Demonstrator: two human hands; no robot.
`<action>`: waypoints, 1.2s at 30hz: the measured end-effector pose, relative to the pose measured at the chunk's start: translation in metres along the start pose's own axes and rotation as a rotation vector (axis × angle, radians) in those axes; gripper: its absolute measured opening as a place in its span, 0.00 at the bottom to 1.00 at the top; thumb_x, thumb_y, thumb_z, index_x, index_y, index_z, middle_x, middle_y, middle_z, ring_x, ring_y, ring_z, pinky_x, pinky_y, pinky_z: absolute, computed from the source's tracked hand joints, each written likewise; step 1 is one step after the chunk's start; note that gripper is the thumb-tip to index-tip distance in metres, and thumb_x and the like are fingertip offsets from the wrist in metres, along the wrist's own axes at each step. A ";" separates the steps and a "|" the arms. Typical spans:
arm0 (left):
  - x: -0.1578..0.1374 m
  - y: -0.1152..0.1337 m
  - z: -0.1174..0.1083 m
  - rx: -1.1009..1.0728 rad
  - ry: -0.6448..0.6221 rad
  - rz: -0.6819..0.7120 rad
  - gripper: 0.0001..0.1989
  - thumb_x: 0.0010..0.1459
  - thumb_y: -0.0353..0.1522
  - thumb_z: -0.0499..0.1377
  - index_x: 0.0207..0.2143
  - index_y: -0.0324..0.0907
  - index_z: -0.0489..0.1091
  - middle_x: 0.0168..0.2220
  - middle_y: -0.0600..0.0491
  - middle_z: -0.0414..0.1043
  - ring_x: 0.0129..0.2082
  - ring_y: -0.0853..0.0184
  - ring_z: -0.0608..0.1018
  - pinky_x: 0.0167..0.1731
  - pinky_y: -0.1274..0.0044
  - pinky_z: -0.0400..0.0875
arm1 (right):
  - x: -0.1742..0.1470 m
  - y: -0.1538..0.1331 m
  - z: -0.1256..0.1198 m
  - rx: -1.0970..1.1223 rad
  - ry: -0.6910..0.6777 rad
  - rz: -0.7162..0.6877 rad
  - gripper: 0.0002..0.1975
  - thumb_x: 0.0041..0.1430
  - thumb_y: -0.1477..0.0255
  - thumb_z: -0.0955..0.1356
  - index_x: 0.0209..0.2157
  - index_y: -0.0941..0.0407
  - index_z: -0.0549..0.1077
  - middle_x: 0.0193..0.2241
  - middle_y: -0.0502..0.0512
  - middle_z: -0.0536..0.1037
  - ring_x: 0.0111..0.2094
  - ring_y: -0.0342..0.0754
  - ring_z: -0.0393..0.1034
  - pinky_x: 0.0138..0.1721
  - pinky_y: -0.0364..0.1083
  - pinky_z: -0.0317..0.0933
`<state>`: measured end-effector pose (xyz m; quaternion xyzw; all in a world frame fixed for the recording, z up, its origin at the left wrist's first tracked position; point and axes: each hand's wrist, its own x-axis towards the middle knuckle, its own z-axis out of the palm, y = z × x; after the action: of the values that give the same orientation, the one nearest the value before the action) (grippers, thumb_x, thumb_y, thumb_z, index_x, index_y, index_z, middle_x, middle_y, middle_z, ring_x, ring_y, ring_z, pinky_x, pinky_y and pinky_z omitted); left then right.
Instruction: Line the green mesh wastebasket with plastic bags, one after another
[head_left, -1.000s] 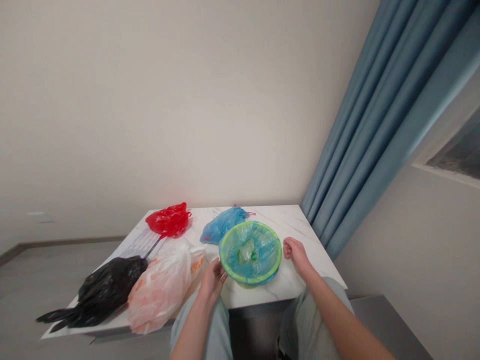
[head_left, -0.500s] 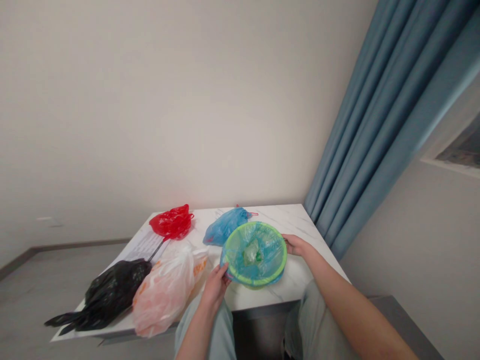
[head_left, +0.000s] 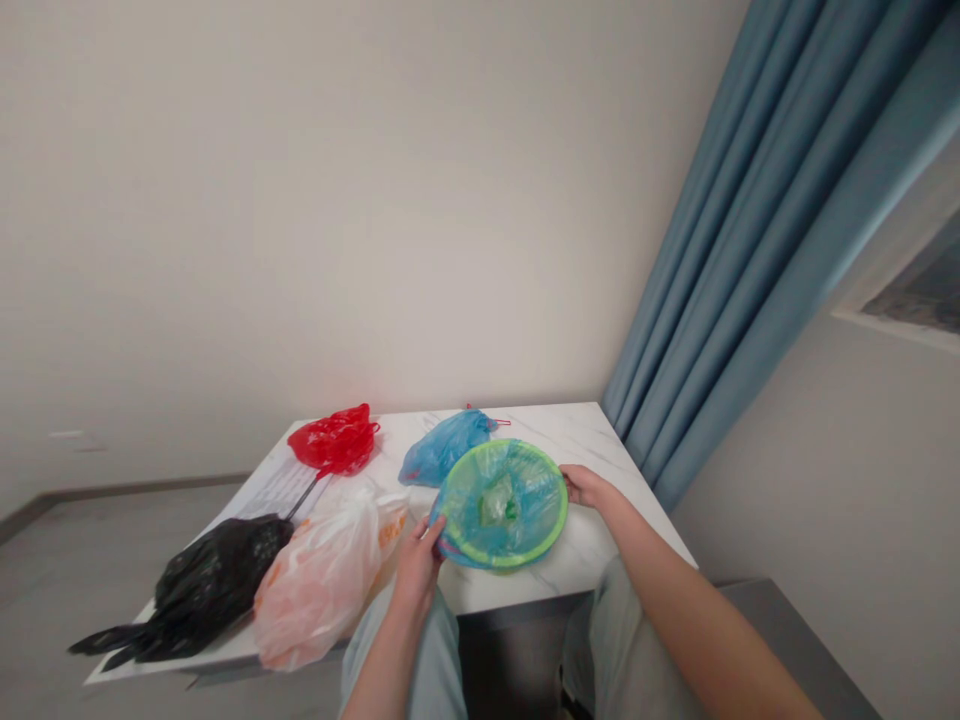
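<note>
A round green trash bin (head_left: 561, 520) stands near the front of the white table, lined with a translucent blue plastic bag (head_left: 541, 488) folded over its rim. A pale crumpled clump with green in it shows at the bottom; I cannot tell what it is. My left hand (head_left: 421, 552) pinches the liner bag at the bin's left side. On the right, my right hand (head_left: 582, 485) grips the bin's rim, its fingertips partly hidden behind the edge. Just behind the bin lies a filled blue plastic bag (head_left: 444, 449) with red drawstrings.
On the table's left side are a red plastic bag (head_left: 337, 440), a black plastic bag (head_left: 217, 580), a white-and-orange plastic bag (head_left: 322, 590) and a printed sheet (head_left: 274, 488). A blue curtain (head_left: 720, 260) hangs at the right, by the wall.
My left hand has risen slightly along the left side of the bin, with the liner in its fingers. The whole view has shifted a little; my right hand keeps its place on the rim.
</note>
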<state>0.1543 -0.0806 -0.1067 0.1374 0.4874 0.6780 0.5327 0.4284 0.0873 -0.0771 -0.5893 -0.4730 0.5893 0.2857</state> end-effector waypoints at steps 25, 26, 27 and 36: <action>-0.005 0.009 -0.002 0.069 -0.091 0.094 0.26 0.43 0.39 0.73 0.46 0.41 0.77 0.39 0.49 0.79 0.33 0.68 0.78 0.33 0.78 0.70 | -0.063 -0.013 0.030 -1.070 0.366 -0.416 0.13 0.63 0.76 0.62 0.47 0.56 0.71 0.32 0.62 0.79 0.34 0.54 0.74 0.33 0.46 0.53; -0.005 0.009 -0.001 0.054 -0.079 0.101 0.26 0.43 0.39 0.73 0.47 0.41 0.77 0.40 0.48 0.79 0.34 0.67 0.78 0.34 0.78 0.70 | -0.063 -0.011 0.028 -1.034 0.378 -0.417 0.12 0.61 0.76 0.62 0.46 0.56 0.71 0.31 0.61 0.79 0.33 0.54 0.74 0.32 0.46 0.53; -0.005 0.009 -0.001 0.031 -0.064 0.113 0.26 0.43 0.38 0.73 0.47 0.42 0.77 0.41 0.48 0.79 0.36 0.67 0.79 0.35 0.78 0.70 | -0.064 -0.009 0.025 -0.983 0.389 -0.415 0.12 0.60 0.77 0.63 0.45 0.56 0.71 0.29 0.60 0.79 0.32 0.53 0.73 0.32 0.46 0.52; 0.009 0.008 -0.001 -0.200 0.032 0.232 0.20 0.42 0.31 0.72 0.40 0.44 0.75 0.47 0.51 0.78 0.51 0.65 0.77 0.53 0.76 0.68 | -0.090 0.023 0.028 -0.188 -0.018 -0.206 0.04 0.53 0.70 0.64 0.33 0.53 0.67 0.12 0.44 0.71 0.12 0.46 0.63 0.17 0.42 0.50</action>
<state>0.1451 -0.0732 -0.1034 0.1280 0.4069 0.7822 0.4541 0.4194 -0.0085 -0.0634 -0.5566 -0.5866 0.5152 0.2838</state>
